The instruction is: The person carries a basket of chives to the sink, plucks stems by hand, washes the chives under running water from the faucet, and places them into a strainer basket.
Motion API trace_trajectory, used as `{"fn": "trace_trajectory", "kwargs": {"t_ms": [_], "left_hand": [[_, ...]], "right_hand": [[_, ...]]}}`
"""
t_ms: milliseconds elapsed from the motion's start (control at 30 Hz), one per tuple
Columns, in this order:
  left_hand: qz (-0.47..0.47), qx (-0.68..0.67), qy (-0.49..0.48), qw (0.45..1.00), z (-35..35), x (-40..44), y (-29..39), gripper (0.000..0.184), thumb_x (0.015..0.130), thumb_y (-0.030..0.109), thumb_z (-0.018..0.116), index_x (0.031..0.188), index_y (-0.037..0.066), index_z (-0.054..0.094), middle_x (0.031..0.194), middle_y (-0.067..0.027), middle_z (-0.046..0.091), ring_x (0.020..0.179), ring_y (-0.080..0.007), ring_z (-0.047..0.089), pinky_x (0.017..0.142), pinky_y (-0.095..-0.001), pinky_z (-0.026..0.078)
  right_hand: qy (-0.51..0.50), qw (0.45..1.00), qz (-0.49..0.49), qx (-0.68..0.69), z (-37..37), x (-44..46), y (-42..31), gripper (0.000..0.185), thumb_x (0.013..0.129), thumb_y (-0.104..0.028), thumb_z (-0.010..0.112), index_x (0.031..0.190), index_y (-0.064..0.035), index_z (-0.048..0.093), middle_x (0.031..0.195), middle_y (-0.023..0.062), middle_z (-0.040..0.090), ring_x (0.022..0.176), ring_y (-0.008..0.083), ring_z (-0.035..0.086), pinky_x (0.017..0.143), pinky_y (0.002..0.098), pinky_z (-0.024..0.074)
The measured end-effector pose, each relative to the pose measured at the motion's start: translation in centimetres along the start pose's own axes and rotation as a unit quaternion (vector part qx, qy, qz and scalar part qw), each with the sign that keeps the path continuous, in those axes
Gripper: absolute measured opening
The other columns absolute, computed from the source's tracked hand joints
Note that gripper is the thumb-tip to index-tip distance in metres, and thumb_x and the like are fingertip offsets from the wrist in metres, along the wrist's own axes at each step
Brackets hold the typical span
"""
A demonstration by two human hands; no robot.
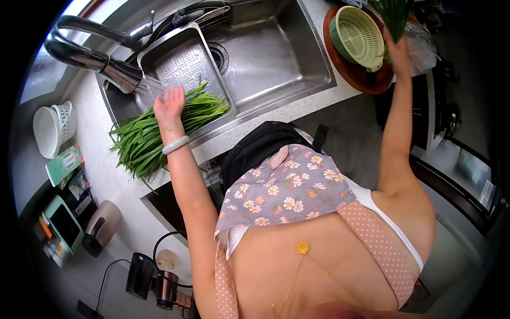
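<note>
Under the stream from the faucet (pixel 119 73), my left hand (pixel 170 102) is open, its fingers apart and wet. Just below it, a heap of long flat garlic chives (pixel 141 142) lies across the perforated steel tray (pixel 231 114) and over onto the counter; my wrist hides part of the heap. At the far right my right hand (pixel 399 57) is closed around another bunch of chives (pixel 394 18), held upright beside a pale green colander (pixel 361 34). The top of that bunch is cut off by the view's edge.
The tray sits in the left part of a steel sink (pixel 279 53) with a drain (pixel 217 56). A brown round board (pixel 366 82) lies under the colander. White baskets (pixel 48 130), a kettle (pixel 103 226) and a black-handled pot (pixel 141 274) stand on the left counter.
</note>
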State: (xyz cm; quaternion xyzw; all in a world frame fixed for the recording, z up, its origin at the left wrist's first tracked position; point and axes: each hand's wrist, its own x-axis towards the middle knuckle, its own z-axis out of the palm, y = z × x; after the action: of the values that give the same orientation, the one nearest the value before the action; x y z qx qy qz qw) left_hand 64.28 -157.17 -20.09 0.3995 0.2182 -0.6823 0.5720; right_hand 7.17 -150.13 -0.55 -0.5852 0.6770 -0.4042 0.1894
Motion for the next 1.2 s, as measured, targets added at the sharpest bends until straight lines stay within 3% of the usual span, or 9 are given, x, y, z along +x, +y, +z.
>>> {"fn": "trace_trajectory", "kwargs": {"t_ms": [233,467,567,700,933,1067,1100,1167,1200], "left_hand": [[0.013,-0.008,-0.004,1.0,-1.1,-1.5,-0.1,0.052,0.095,0.029,0.033,0.138,0.002,0.021,0.147,-0.0144,0.017,0.136,-0.0261,0.019,0.108,-0.0475,0.022],[0.041,0.022,-0.005,0.999,-1.2,-3.2,0.6,0.047,0.093,0.022,0.032,0.136,0.002,0.027,0.145,-0.0153,0.024,0.133,-0.0305,0.026,0.108,-0.0488,0.024],[0.05,0.026,-0.037,0.998,-1.8,-3.1,0.6,0.047,0.095,0.023,0.031,0.136,0.001,0.025,0.144,-0.0162,0.023,0.134,-0.0275,0.023,0.107,-0.0492,0.025],[0.026,0.013,-0.087,0.996,-2.2,-1.9,-0.1,0.045,0.095,0.021,0.03,0.135,0.001,0.028,0.144,-0.0167,0.025,0.134,-0.0288,0.024,0.107,-0.0482,0.026],[0.026,0.032,-0.015,0.999,-2.0,-2.4,-0.2,0.039,0.094,0.02,0.033,0.127,0.0,0.038,0.144,-0.0171,0.024,0.134,-0.0286,0.022,0.109,-0.0474,0.023],[0.026,0.059,-0.029,0.998,-2.4,-3.0,-0.1,0.036,0.094,0.019,0.037,0.122,-0.002,0.041,0.146,-0.0161,0.019,0.135,-0.0302,0.018,0.11,-0.0476,0.02],[0.033,0.057,-0.028,0.997,-1.9,-3.9,-0.3,0.034,0.093,0.018,0.04,0.12,-0.002,0.042,0.145,-0.0158,0.019,0.135,-0.0314,0.018,0.11,-0.0474,0.02],[0.074,0.096,-0.053,0.991,-2.2,-5.1,-0.2,0.043,0.091,0.015,0.044,0.13,-0.001,0.033,0.146,-0.0146,0.018,0.135,-0.0325,0.017,0.109,-0.0473,0.022],[0.113,0.119,-0.051,0.985,-1.9,-6.0,-0.5,0.041,0.092,0.014,0.043,0.128,-0.002,0.034,0.142,-0.0159,0.024,0.131,-0.0324,0.024,0.108,-0.0472,0.026]], "right_hand": [[-0.11,0.951,0.286,-0.046,4.8,0.8,19.9,0.057,0.088,-0.027,0.057,0.132,-0.0013,0.03,0.129,0.0193,0.044,0.116,0.0306,0.047,0.091,0.0389,0.0411],[-0.123,0.947,0.161,-0.248,3.9,1.4,24.1,0.065,0.086,-0.035,0.059,0.133,0.0,0.03,0.116,0.02,0.055,0.102,0.0297,0.056,0.086,0.039,0.045],[-0.191,0.923,0.326,0.068,2.3,1.1,14.7,0.061,0.084,-0.041,0.061,0.126,-0.0001,0.044,0.115,0.0166,0.057,0.102,0.0266,0.057,0.085,0.0376,0.0458],[-0.093,0.859,0.213,-0.457,2.3,0.7,18.6,0.057,0.081,-0.051,0.06,0.107,-0.0003,0.056,0.097,0.018,0.062,0.089,0.0256,0.06,0.075,0.0364,0.048],[-0.052,0.847,0.333,-0.411,1.4,1.4,15.8,0.049,0.082,-0.048,0.058,0.105,-0.0055,0.059,0.1,0.0182,0.062,0.095,0.0319,0.058,0.08,0.0444,0.0466],[-0.177,0.767,0.266,-0.556,2.0,1.8,17.8,0.049,0.082,-0.036,0.062,0.112,0.0029,0.054,0.106,0.0224,0.059,0.098,0.0373,0.056,0.082,0.0455,0.0458],[0.024,0.809,0.218,-0.545,3.9,1.2,12.6,0.045,0.083,-0.031,0.061,0.111,0.0022,0.053,0.101,0.0216,0.057,0.093,0.0359,0.058,0.079,0.0453,0.0463],[0.161,0.882,-0.054,-0.44,7.0,1.2,6.3,0.03,0.082,-0.018,0.057,0.104,0.0021,0.056,0.095,0.0193,0.058,0.082,0.0327,0.059,0.072,0.0429,0.0469],[0.151,0.946,-0.057,-0.281,10.3,1.4,3.5,0.022,0.083,-0.016,0.055,0.098,0.0011,0.06,0.089,0.0176,0.061,0.078,0.0306,0.059,0.069,0.0402,0.0469]]}}
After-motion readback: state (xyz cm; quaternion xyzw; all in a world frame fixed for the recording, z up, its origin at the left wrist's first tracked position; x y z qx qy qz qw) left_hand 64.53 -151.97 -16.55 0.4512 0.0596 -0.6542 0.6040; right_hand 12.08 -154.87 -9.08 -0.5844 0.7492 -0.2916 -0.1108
